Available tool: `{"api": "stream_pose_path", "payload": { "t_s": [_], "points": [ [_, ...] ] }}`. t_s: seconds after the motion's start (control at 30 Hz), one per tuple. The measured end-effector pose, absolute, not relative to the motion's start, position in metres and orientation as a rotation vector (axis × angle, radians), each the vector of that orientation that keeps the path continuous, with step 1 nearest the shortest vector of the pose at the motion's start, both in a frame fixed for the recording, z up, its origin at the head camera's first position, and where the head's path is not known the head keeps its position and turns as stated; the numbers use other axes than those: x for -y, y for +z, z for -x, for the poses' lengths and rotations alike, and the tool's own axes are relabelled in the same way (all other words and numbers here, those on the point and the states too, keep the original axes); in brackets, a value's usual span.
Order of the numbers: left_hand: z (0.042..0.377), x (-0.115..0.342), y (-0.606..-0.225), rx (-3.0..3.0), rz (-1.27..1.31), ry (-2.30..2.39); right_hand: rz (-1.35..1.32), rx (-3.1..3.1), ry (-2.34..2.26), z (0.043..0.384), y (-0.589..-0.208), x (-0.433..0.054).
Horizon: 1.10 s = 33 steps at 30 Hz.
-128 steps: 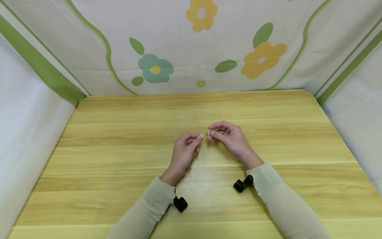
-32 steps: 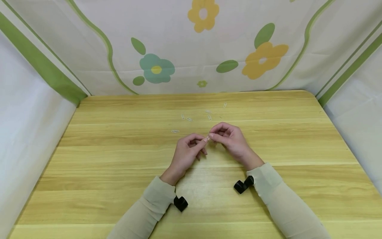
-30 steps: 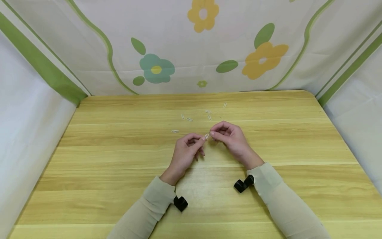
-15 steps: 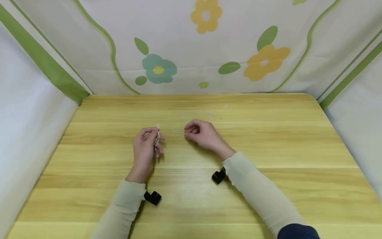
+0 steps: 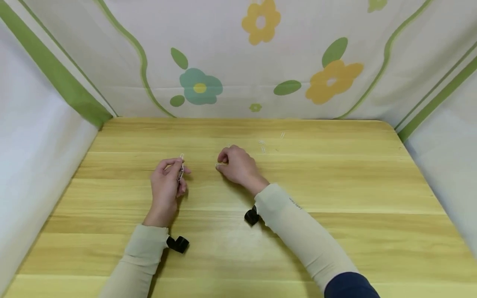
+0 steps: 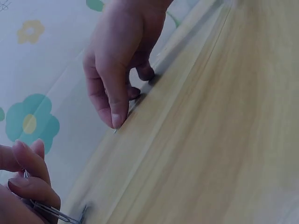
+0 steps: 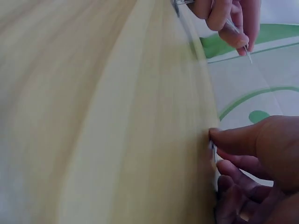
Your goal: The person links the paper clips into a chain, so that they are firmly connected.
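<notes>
In the head view my left hand (image 5: 165, 182) pinches a chain of linked white paper clips (image 5: 181, 173). One end sticks up past the thumb and forefinger, and the rest hangs along the palm side. The left wrist view shows part of the chain (image 6: 56, 213) dangling below the curled fingers. To the right, my right hand (image 5: 238, 166) is low at the tabletop with thumb and fingertips on a single paper clip (image 5: 218, 165). A tip of that clip (image 6: 115, 131) pokes out from the pinch in the left wrist view.
Loose paper clips lie on the wooden table (image 5: 316, 178) beyond my right hand, among them one clip (image 5: 283, 135) near the back edge and another clip (image 5: 263, 149) closer in. A flower-printed cloth (image 5: 238, 62) hangs behind the table.
From working together at the middle, both hands have moved left and apart. My left hand carries the chain off; my right hand has come down onto the loose clip and pinches it.
</notes>
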State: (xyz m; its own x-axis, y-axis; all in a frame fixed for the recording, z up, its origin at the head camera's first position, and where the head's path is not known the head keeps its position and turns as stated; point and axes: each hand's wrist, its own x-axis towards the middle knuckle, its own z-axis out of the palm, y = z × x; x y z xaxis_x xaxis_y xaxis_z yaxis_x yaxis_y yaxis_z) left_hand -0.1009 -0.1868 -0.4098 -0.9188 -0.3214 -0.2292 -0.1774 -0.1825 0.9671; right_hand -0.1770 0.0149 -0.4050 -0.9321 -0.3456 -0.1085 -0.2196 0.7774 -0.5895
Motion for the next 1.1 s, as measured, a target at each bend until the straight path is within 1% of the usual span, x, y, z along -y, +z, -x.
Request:
{"api": "stream_pose_path", "payload": {
  "t_s": [0.17,0.3,0.63,0.83,0.93,1.1],
  "points": [
    [0.106,0.177,-0.41,1.971,-0.553,-2.28,0.44,-2.752,-0.856,0.175,-0.403,-0.017],
    [0.109,0.164,-0.41,2.005,-0.504,-2.29,0.48,-2.721,-0.922,0.172,-0.405,-0.03],
    [0.11,0.119,-0.414,2.113,-0.323,-2.318,0.378,-2.465,-1.509,0.152,-0.421,-0.088],
    [0.106,0.089,-0.417,2.191,-0.155,-2.375,0.159,-2.348,-1.832,0.142,-0.425,-0.127],
    [0.104,0.079,-0.418,2.203,-0.109,-2.401,0.086,-2.231,-1.982,0.141,-0.426,-0.136],
    [0.101,0.073,-0.42,2.246,-0.104,-2.405,0.072,-2.1,-2.08,0.139,-0.424,-0.137]
  ]
}}
